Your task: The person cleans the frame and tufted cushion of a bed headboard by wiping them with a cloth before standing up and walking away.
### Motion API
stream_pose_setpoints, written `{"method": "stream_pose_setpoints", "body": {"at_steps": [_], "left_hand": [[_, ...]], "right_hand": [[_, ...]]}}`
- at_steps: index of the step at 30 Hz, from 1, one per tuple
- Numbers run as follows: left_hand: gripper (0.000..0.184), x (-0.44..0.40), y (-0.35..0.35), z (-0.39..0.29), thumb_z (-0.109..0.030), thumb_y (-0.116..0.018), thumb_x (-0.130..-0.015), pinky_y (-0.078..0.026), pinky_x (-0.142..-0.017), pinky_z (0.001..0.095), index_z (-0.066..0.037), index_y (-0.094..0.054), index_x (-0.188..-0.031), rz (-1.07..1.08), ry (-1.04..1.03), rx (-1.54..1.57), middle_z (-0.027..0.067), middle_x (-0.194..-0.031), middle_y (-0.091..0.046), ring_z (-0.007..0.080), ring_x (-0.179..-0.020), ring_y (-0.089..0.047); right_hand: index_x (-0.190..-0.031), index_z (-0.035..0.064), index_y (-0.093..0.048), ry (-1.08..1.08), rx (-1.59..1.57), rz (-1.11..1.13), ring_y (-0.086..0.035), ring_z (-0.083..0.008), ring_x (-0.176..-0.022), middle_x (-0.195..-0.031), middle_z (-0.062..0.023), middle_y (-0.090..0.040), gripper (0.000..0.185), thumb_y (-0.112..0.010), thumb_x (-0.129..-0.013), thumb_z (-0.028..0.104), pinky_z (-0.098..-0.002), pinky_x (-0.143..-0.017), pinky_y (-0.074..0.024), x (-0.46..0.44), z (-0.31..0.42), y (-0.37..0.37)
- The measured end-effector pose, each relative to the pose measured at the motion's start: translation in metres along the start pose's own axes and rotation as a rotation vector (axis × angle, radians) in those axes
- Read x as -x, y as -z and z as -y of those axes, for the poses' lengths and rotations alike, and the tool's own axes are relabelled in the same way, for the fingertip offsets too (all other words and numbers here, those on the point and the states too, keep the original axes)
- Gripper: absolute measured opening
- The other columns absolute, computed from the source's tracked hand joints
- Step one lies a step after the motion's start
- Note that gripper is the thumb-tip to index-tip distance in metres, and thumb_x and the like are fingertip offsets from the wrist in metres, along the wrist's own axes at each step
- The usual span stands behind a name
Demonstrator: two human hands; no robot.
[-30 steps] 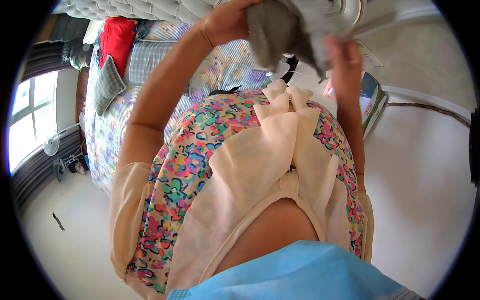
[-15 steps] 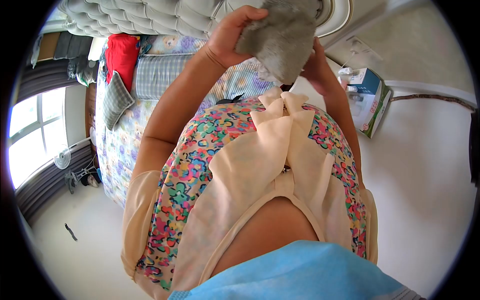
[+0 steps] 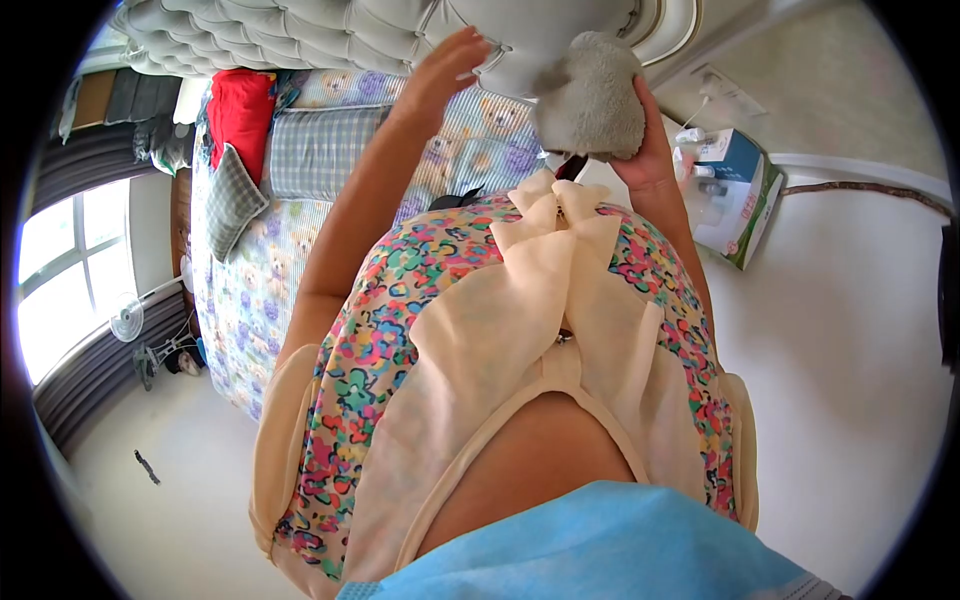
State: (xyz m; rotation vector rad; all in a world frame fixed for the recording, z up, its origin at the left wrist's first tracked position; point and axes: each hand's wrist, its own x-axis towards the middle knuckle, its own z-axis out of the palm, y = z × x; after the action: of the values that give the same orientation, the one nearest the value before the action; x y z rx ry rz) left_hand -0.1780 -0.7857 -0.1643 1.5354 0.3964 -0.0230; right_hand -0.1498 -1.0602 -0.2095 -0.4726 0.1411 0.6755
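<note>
A fuzzy grey cloth item [image 3: 592, 105], rounded and bunched, is held up at the top centre of the head view. My right hand [image 3: 645, 145] is closed around its right side, with the fingers partly hidden behind it. To the left of it, my left hand [image 3: 447, 75] is raised in front of the bed and headboard, apart from the cloth item, with its fingers apart and nothing in it.
A bed [image 3: 270, 290] with a tufted headboard [image 3: 350, 35], a plaid pillow [image 3: 320, 150] and a red cushion [image 3: 240, 110] lies at the left. At the right are a box [image 3: 735, 200] and small white bottles. A fan [image 3: 127, 317] stands near the window.
My left hand has let go of the grey cloth item and moved left. My right hand has moved up beside the item and now holds it alone.
</note>
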Motion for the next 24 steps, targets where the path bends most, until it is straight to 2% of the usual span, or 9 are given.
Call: {"method": "stream_pose_setpoints", "body": {"at_steps": [3,4,6,10,12,14,16,22,24], "left_hand": [[0.085,0.004,-0.019,0.016,-0.044,-0.065,-0.096,-0.027,-0.122,0.0396,-0.001,-0.028,-0.159,0.284,-0.18,-0.105,0.0157,-0.159,-0.039,0.029,-0.147,-0.036],[0.085,0.002,-0.018,0.018,-0.044,-0.065,-0.096,-0.027,-0.122,0.0396,-0.001,-0.028,-0.159,0.279,-0.179,-0.101,0.0157,-0.159,-0.039,0.029,-0.147,-0.036],[0.092,0.006,-0.022,0.005,-0.052,-0.074,-0.086,-0.031,-0.119,0.0402,0.003,-0.041,-0.152,0.666,-0.008,0.049,0.0178,-0.147,-0.052,0.0279,-0.14,-0.045],[0.06,0.006,-0.018,0.01,-0.038,-0.073,-0.092,-0.051,-0.1,0.0361,0.004,-0.06,-0.132,0.672,0.139,0.158,0.014,-0.122,-0.068,0.0202,-0.108,-0.066],[0.057,0.007,-0.023,0.007,-0.035,-0.072,-0.093,-0.052,-0.099,0.0349,0.004,-0.059,-0.133,0.686,0.16,0.193,0.0119,-0.121,-0.069,0.0195,-0.109,-0.066],[0.054,0.008,-0.032,-0.001,-0.032,-0.071,-0.094,-0.053,-0.098,0.0337,0.003,-0.058,-0.133,0.703,0.168,0.231,0.0097,-0.121,-0.069,0.0188,-0.109,-0.066],[0.053,0.016,-0.047,-0.01,-0.032,-0.069,-0.096,-0.054,-0.095,0.0319,0.002,-0.057,-0.135,0.571,0.188,0.154,0.0093,-0.121,-0.068,0.0176,-0.105,-0.067],[0.053,0.019,-0.068,0.006,-0.036,-0.06,-0.102,-0.043,-0.105,0.0336,0.002,-0.053,-0.139,0.545,0.105,-0.056,0.0107,-0.13,-0.061,0.0194,-0.122,-0.055],[0.053,0.015,-0.064,0.019,-0.034,-0.059,-0.103,-0.045,-0.103,0.0331,0.002,-0.053,-0.14,0.459,-0.146,-0.379,0.0128,-0.137,-0.055,0.0202,-0.118,-0.056]], "right_hand": [[-0.141,0.0038,-0.053,-0.043,0.06,-0.011,-0.066,-0.0255,-0.117,-0.13,-0.0116,-0.066,0.053,-0.06,-0.1,0.038,-0.0422,-0.101,-0.0531,0.002,-0.003,-0.005],[-0.14,0.0037,-0.054,-0.061,0.106,0.015,-0.066,-0.0245,-0.116,-0.129,-0.0118,-0.066,0.054,-0.062,-0.099,0.038,-0.0408,-0.1,-0.0533,0.002,-0.004,-0.007],[-0.14,0.0036,-0.055,-0.061,0.217,0.022,-0.066,-0.0241,-0.115,-0.128,-0.0125,-0.066,0.057,-0.064,-0.096,0.04,-0.0399,-0.099,-0.053,0.003,0.004,-0.011],[-0.141,0.0023,-0.054,-0.072,0.48,-0.159,-0.065,-0.0254,-0.116,-0.126,-0.0155,-0.066,0.063,-0.068,-0.093,0.042,-0.0385,-0.1,-0.0509,0.005,0.023,-0.011],[-0.146,0.0026,-0.05,0.434,1.28,-0.317,-0.06,-0.0288,-0.123,-0.137,-0.0194,-0.058,0.067,-0.071,-0.093,0.039,-0.039,-0.104,-0.0479,-0.011,0.002,0.013],[-0.158,0.011,-0.031,0.401,0.938,-0.168,-0.049,-0.0285,-0.136,-0.151,-0.0172,-0.044,0.074,-0.066,-0.096,0.029,-0.0416,-0.112,-0.0406,-0.001,-0.001,0.018],[-0.159,0.0092,-0.026,0.626,1.045,0.172,-0.046,-0.026,-0.136,-0.145,-0.017,-0.046,0.082,-0.072,-0.092,0.019,-0.039,-0.11,-0.0425,0.019,-0.028,-0.012],[-0.151,0.0084,-0.042,0.524,1.064,-0.047,-0.048,-0.0237,-0.135,-0.141,-0.0128,-0.053,0.074,-0.07,-0.084,0.001,-0.0371,-0.11,-0.0426,0.008,-0.029,0.008],[-0.145,0.0075,-0.051,0.57,1.096,-0.06,-0.051,-0.027,-0.132,-0.137,-0.0133,-0.057,0.069,-0.07,-0.079,-0.001,-0.0391,-0.112,-0.0415,-0.002,-0.018,0.005]]}}
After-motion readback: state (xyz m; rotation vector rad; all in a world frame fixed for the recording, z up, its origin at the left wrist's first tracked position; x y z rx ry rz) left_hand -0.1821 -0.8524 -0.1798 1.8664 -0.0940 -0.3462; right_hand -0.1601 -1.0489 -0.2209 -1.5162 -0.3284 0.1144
